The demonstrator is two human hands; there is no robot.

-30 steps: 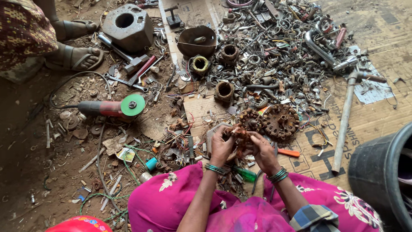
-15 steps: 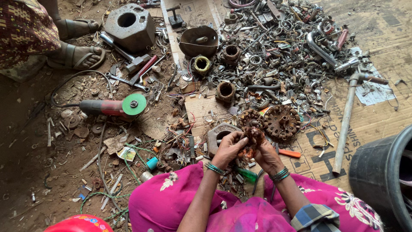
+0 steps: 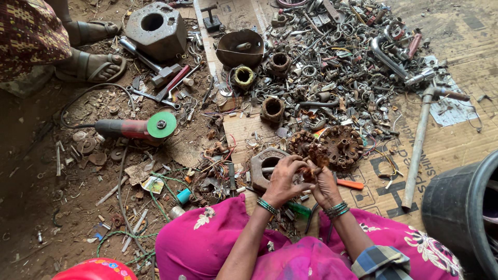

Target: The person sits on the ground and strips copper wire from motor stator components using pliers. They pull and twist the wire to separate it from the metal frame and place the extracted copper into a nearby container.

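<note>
Copper-wound coil sits clasped between left hand and right hand, above the cardboard near a hexagonal metal block. Judgement: brace firmly, pull windings evenly.

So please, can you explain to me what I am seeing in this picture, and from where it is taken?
The picture comes from a camera worn on a person's head, looking down. That person sits on the ground in pink clothing. The left hand and right hand together hold a small rusty wound part; what exactly it is cannot be told. Under the hands lies a metal block with a round hole on flattened cardboard. Beyond them spreads a heap of scrap metal parts. To the left lies an angle grinder with a green disc. At top left are another person's sandalled feet.
</note>
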